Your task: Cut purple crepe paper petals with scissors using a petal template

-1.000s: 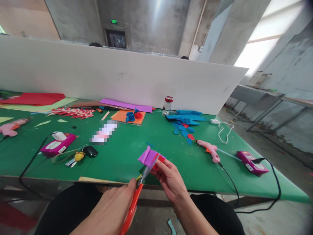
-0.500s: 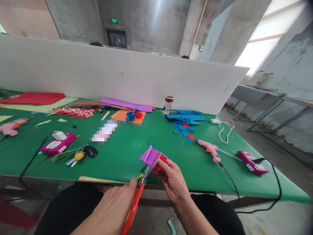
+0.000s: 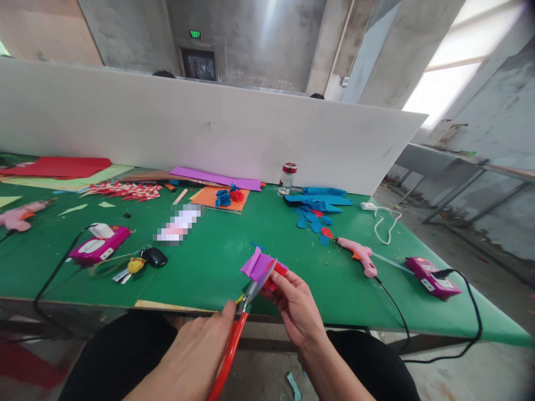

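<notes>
A: In the head view, what did the left hand (image 3: pixel 196 356) have?

B: Its grip was closed on the red handles of the scissors (image 3: pixel 238 323), low in front of the near edge of the bench (image 3: pixel 209 262). The blades pointed up and to the right, into the purple paper piece (image 3: pixel 257 264).

A: And the right hand (image 3: pixel 295 309)?

B: Its grip was pinched on that folded purple paper, with a bit of red showing at the fingertips (image 3: pixel 278 275). The paper was held just above the green bench top, near its front edge, and it met the scissor blades.

A: What lay around them?

B: To the right, a pink glue gun (image 3: pixel 359 257) lay on the bench, with a magenta box (image 3: pixel 432 277) and a black cable (image 3: pixel 472 312) beyond it. Blue paper scraps (image 3: pixel 313 209) sat farther back, beside a small jar with a red lid (image 3: pixel 286 179). To the left lay another magenta box (image 3: pixel 98 245), a set of keys (image 3: pixel 140 264) and a second pink glue gun (image 3: pixel 19 216) at the edge of the picture. Orange paper with blue and red paper flowers (image 3: pixel 229 197) sat near a white partition board (image 3: pixel 209 133) along the back of the bench.
</notes>
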Demonstrator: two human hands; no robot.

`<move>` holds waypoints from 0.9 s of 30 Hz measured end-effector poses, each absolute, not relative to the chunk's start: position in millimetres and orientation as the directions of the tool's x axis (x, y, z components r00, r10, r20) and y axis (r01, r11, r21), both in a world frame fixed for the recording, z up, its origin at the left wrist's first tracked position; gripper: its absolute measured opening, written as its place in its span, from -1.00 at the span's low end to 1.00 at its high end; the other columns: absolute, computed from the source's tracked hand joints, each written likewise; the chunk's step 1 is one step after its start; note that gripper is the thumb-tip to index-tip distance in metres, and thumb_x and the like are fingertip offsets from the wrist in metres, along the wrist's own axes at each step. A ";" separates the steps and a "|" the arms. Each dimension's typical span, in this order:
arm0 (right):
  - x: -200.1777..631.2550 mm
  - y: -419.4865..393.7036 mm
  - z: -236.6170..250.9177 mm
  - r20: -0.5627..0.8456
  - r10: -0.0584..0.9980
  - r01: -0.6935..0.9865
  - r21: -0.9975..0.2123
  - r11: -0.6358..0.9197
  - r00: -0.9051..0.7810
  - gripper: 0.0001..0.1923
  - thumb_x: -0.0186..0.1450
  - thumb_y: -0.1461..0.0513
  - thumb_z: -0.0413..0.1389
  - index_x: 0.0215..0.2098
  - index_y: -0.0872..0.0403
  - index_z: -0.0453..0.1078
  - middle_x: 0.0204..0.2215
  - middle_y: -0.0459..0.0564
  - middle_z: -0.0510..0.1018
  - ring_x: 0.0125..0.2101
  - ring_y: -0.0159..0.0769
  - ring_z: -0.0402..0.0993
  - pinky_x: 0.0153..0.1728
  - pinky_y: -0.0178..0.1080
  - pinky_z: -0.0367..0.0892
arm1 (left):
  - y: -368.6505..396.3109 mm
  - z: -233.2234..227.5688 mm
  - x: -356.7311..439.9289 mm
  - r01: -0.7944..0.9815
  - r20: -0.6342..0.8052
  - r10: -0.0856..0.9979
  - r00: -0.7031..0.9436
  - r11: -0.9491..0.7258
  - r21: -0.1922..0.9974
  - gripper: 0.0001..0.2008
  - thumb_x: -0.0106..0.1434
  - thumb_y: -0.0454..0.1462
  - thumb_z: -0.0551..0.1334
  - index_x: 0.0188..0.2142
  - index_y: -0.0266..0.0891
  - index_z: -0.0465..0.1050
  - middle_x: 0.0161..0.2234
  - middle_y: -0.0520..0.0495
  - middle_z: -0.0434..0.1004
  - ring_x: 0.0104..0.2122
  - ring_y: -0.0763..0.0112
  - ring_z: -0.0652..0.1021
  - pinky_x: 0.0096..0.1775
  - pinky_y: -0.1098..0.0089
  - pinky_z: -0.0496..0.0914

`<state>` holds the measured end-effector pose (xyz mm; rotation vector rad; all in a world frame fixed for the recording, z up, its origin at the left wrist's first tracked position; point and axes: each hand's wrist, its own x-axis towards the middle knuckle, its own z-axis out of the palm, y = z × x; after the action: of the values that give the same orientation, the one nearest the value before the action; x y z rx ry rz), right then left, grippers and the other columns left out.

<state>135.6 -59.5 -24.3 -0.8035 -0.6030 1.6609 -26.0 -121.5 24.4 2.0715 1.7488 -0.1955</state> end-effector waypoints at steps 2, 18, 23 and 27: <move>135.7 -59.8 -23.7 -0.200 0.972 -0.626 -0.744 -0.234 -0.126 -0.63 -0.05 0.14 0.43 -0.31 0.14 0.59 -0.43 -0.02 0.65 -0.48 -0.42 0.50 -0.42 -0.39 0.43 | -120.5 24.2 -26.2 0.968 -0.377 0.905 0.199 -0.123 0.218 -0.71 0.13 -0.41 0.05 -0.14 -0.18 0.24 -0.29 -0.16 0.60 -0.26 0.00 0.62 -0.28 0.16 0.40; 136.6 -58.9 -23.9 -0.186 0.971 -0.640 -0.730 -0.237 -0.147 -0.66 -0.01 0.17 0.42 -0.28 0.14 0.59 -0.40 0.00 0.67 -0.46 -0.38 0.53 -0.42 -0.38 0.45 | -120.1 21.2 -25.3 0.963 -0.380 0.904 0.198 -0.107 0.248 -0.74 0.19 -0.41 0.01 -0.13 -0.15 0.20 -0.36 -0.06 0.59 -0.34 0.17 0.62 -0.39 0.34 0.26; 137.4 -58.1 -24.4 -0.196 0.969 -0.643 -0.725 -0.247 -0.151 -0.67 0.00 0.17 0.41 -0.29 0.14 0.59 -0.41 0.00 0.67 -0.47 -0.38 0.54 -0.41 -0.37 0.46 | -121.7 22.9 -24.1 0.958 -0.364 0.909 0.204 -0.109 0.267 -0.76 0.18 -0.40 0.00 -0.16 -0.14 0.19 -0.42 -0.03 0.57 -0.40 0.18 0.61 -0.43 0.34 0.21; 138.5 -57.5 -24.6 -0.198 0.968 -0.627 -0.737 -0.252 -0.156 -0.66 -0.02 0.17 0.42 -0.29 0.15 0.59 -0.41 0.03 0.67 -0.46 -0.35 0.54 -0.42 -0.35 0.46 | -122.3 21.2 -25.2 0.956 -0.374 0.904 0.207 -0.105 0.275 -0.70 0.18 -0.42 -0.01 -0.11 -0.13 0.19 -0.38 -0.04 0.59 -0.35 0.15 0.62 -0.38 0.33 0.26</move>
<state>138.5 -57.5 -24.6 -0.7911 -0.5995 1.6916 -25.2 -122.3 21.2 2.0367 1.7231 -0.1530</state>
